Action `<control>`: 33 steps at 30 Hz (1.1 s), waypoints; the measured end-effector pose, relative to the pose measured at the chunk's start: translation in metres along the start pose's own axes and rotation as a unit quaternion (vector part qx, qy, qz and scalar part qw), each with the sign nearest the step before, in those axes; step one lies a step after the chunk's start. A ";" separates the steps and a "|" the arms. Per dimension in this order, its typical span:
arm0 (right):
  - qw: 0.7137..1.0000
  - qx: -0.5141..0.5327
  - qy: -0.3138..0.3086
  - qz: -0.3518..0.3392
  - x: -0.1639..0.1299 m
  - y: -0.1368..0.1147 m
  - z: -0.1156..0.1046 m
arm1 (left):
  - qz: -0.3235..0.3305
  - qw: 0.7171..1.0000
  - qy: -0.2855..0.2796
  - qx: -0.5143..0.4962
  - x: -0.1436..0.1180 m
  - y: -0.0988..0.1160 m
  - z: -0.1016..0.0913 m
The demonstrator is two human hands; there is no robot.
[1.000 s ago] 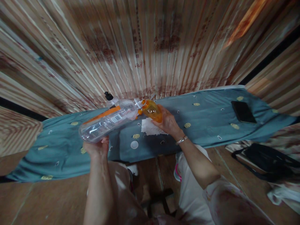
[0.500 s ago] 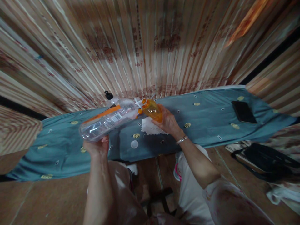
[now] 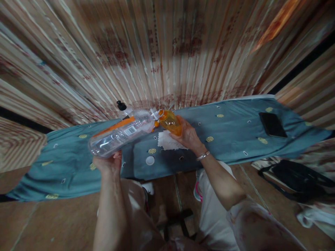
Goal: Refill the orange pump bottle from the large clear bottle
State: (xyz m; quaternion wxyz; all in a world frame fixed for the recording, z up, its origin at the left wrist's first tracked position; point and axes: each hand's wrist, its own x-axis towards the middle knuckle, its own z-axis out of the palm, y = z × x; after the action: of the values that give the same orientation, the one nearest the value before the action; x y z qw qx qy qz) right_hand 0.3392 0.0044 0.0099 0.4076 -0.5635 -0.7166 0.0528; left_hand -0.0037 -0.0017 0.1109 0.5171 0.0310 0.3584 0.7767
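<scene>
My left hand (image 3: 108, 162) grips the base of a large clear plastic bottle (image 3: 121, 134), tilted with its neck up and to the right. Its mouth meets the mouth of a small orange bottle (image 3: 170, 122), which my right hand (image 3: 188, 137) holds tilted above the table. A white tissue (image 3: 167, 141) lies on the blue patterned cloth (image 3: 230, 139) just under the orange bottle. A white bottle cap (image 3: 150, 160) rests on the cloth between my two hands.
A black phone (image 3: 272, 124) lies on the cloth at the right. A bottle with a black top (image 3: 121, 107) stands behind the clear bottle. A black bag (image 3: 295, 177) sits on the floor at the right. A striped curtain (image 3: 167, 52) hangs behind.
</scene>
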 end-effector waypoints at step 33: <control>1.000 -0.012 -0.006 -0.003 0.000 0.002 -0.001 | -0.005 1.000 0.025 0.003 -0.010 0.002 0.008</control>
State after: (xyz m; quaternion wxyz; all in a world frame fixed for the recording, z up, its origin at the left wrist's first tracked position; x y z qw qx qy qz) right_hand 0.3417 0.0049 0.0093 0.3963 -0.5661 -0.7213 0.0465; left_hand 0.0027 -0.0062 0.1215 0.5113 0.0112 0.3735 0.7739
